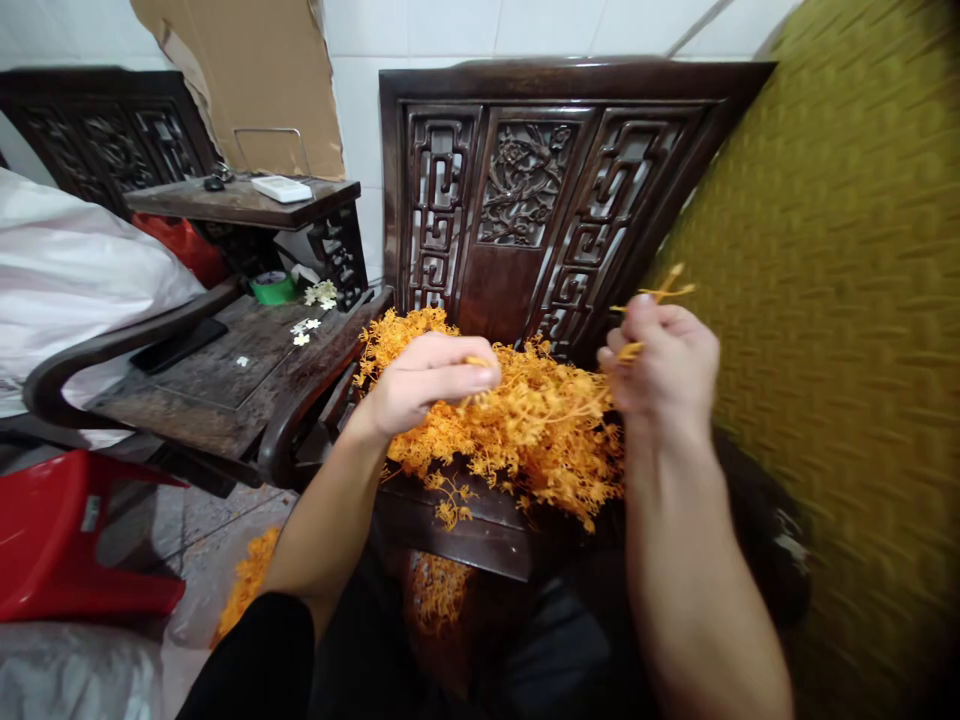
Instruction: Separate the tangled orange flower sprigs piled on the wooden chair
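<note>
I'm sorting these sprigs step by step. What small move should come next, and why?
Probably draw the left hand up from the orange pile, since its fingertips already pinch a sprig there, while the right hand holds several stems clear above.

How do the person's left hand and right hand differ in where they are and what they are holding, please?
The left hand lies low on the orange sprig pile, knuckles up, fingers pinching a small orange bit. The right hand is raised beside the pile's right edge, its back to the camera, gripping thin orange stems that stick out above its fingers. The left forearm ends in a dark sleeve; the right forearm shows bare. Both hands are closed on orange plastic pieces.
</note>
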The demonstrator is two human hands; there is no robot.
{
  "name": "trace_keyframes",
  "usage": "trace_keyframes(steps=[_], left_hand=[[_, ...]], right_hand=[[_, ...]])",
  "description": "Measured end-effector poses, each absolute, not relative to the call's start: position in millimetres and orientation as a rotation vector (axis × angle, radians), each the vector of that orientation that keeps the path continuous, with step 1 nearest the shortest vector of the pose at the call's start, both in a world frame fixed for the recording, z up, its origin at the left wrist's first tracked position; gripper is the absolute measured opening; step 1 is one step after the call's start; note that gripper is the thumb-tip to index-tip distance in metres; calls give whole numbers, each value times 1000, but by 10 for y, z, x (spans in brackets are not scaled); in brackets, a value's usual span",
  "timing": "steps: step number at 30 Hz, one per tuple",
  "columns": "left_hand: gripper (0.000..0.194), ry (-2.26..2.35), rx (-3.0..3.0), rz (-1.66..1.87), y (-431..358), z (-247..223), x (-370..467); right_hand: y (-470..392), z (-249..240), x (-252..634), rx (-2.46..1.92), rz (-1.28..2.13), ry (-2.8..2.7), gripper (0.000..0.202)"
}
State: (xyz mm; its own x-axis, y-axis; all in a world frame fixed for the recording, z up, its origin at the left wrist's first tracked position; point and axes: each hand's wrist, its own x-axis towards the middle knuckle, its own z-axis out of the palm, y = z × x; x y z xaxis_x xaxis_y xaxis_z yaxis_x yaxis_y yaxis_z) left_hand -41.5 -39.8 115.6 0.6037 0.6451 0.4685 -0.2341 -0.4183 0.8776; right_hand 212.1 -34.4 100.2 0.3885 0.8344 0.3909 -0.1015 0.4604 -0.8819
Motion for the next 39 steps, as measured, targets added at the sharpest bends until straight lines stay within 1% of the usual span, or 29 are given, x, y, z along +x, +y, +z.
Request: trace_keyframes(steps=[3,7,11,13,16,17,18,20,22,26,29,31,34,35,37,39], left_hand=[[31,476,1563,1099,-372,1173,-451],[24,582,1483,1092,-268,1109,-284],[32,625,1591,1104,-272,1092,-176],[26,665,1596,1112,-294,1106,-181],[11,685,1485,1094,-297,1113,-211],[10,683,1445,1075,-293,1112,-218],[12,687,1419,1058,-291,1112,-223],[26,728,1446,1063,-300,1121,-220],[36,801,1599,1103,-329,1144,-205],[36,941,1902,1123,-381,1175,-172],[35,866,1943,1100,-363,1154,-173],[35,846,1937,1151,-339,1132,-186],[35,924,1914,1283,-318,1114,-209],[35,928,1913,1296,-318,1114,-215],[36,911,1915,1272,-324,1117,-218],[39,905,1907,1206,-328,1115,-211]], right_hand=[[-299,1017,2280,-845,859,-1001,54],[-442,1056,2030,-853,1012,-1105,46],[-533,1075,1811,-890,1050,-1171,30],[-549,1077,1791,-861,1081,-1199,29],[-570,1078,1786,-808,1108,-1201,35],[-577,1077,1781,-794,1106,-1193,37],[-584,1075,1774,-784,1098,-1189,38],[-595,1064,1757,-781,1070,-1200,36],[-599,1044,1740,-798,1042,-1222,33],[-589,1000,1716,-821,1037,-1205,31],[-596,998,1716,-823,1042,-1209,28],[-619,1021,1736,-852,1057,-1284,33],[-670,1072,1791,-909,1105,-1497,49],[-687,1088,1811,-925,1104,-1578,50],[-713,1111,1844,-987,987,-1737,43],[-725,1123,1860,-1081,667,-1884,29]])
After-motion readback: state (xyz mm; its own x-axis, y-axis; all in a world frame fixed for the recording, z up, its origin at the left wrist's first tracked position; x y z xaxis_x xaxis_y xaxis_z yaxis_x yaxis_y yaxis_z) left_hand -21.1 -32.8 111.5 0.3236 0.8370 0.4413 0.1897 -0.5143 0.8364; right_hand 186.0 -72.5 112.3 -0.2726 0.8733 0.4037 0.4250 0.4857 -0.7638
